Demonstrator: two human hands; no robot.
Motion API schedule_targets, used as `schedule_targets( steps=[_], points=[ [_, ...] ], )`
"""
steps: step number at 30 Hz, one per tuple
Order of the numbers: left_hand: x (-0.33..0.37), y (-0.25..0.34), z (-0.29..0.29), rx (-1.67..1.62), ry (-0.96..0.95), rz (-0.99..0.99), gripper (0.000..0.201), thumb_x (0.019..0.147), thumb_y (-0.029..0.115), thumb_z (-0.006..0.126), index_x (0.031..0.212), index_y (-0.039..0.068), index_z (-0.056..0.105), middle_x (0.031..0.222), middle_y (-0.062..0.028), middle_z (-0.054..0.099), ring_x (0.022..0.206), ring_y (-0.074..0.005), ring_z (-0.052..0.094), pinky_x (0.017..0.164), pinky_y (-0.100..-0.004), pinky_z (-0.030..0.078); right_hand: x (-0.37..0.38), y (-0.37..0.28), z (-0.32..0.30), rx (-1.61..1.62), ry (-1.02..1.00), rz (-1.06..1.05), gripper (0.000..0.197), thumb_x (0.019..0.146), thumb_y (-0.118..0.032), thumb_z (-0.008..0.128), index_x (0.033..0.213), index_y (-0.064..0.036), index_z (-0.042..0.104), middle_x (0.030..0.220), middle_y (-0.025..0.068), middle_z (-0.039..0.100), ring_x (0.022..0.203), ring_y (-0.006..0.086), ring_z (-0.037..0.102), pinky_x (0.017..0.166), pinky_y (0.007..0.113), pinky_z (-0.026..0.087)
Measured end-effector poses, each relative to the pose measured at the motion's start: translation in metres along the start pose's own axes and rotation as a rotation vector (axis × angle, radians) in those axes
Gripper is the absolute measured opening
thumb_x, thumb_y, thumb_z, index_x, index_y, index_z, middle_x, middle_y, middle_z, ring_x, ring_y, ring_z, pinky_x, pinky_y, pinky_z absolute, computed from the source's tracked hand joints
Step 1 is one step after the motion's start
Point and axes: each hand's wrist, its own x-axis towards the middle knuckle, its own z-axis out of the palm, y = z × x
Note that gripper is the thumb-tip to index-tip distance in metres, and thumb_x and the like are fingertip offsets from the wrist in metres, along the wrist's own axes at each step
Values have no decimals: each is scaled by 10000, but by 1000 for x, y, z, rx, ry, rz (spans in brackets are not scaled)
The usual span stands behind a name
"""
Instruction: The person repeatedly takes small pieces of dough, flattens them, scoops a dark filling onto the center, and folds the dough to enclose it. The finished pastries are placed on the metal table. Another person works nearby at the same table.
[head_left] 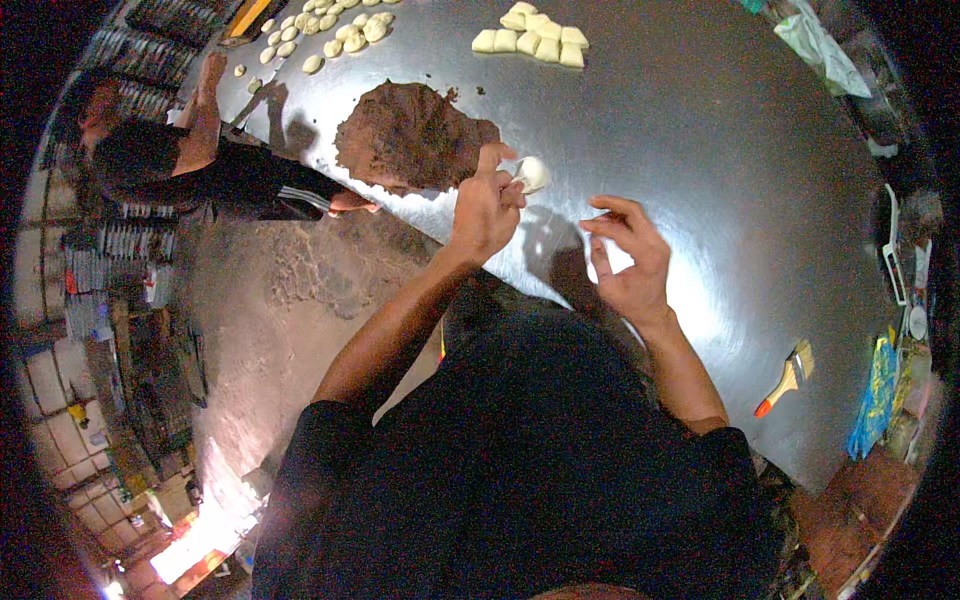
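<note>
- A wide, smooth grey metal tabletop (pixel 690 120) fills the upper middle and right, with bright glare around the hands and the dark shadow of a hand on it.
- The left hand (pixel 485 205) has its fingers closed on a small, smooth, white piece of dough (pixel 532 174), which sits at its fingertips above the table, just right of a large, crumbly, dark-brown mound (pixel 405 140). I cannot tell whether hand and mound touch.
- The right hand (pixel 632 260) hovers to the right of the dough, thumb and fingers curled but apart.
- Toward the far left edge lie many rounded, pale-cream dough balls (pixel 345 38); right of them, square-cut, pale-yellow dough pieces (pixel 535 40) sit touching in a cluster.
- A flat wooden-handled brush (pixel 787 378) with pale bristles and an orange-red tip lies near the right edge, close to a crumpled blue-and-yellow plastic bag (pixel 873 400).
- At left, another person (pixel 180 155) in black clothes stands by the table.
- The stained brown floor (pixel 270 300) spreads below, past it grainy dark shelving (pixel 140 240), white wall tiles (pixel 60 385) and a glaring patch of light (pixel 205 540).
</note>
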Motion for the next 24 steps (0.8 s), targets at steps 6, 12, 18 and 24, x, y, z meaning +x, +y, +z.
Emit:
schedule_targets(
  steps=[6, 12, 18, 24],
  points=[
    [-5, -84, 42, -513, -658, -447, 66, 852, 40, 594, 897, 23, 549, 741, -108, 623, 607, -162, 609, 511, -301, 486, -7, 28, -1, 46, 61, 147, 166, 774, 14, 632, 912, -52, 697, 984, 117, 671, 868, 233, 665, 702, 303, 531],
    [3, -95, 55, 85, -286, -589, 424, 806, 296, 757, 979, -31, 551, 703, -104, 630, 584, -143, 583, 492, -268, 472, 4, 27, 15, 122, 87, 159, 207, 771, 8, 642, 953, -70, 702, 995, 103, 678, 878, 210, 663, 702, 290, 528],
    [-5, -99, 55, 269, -171, -246, 486, 765, 467, 760, 859, 6, 638, 597, -64, 576, 474, -125, 533, 426, -284, 431, 67, -24, -28, 325, 287, -89, 325, 948, -162, 469, 1213, -37, 611, 1250, 116, 607, 1164, 227, 563, 932, 355, 441],
    [-10, -107, 17, -322, -222, -659, 534, 960, 516, 475, 963, 14, 656, 557, -28, 511, 407, -99, 426, 372, -260, 339, 120, -26, 18, 58, 502, -381, 578, 963, -402, 352, 1427, -58, 362, 1442, 157, 416, 1372, 323, 327, 1136, 484, 139]
  ],
)
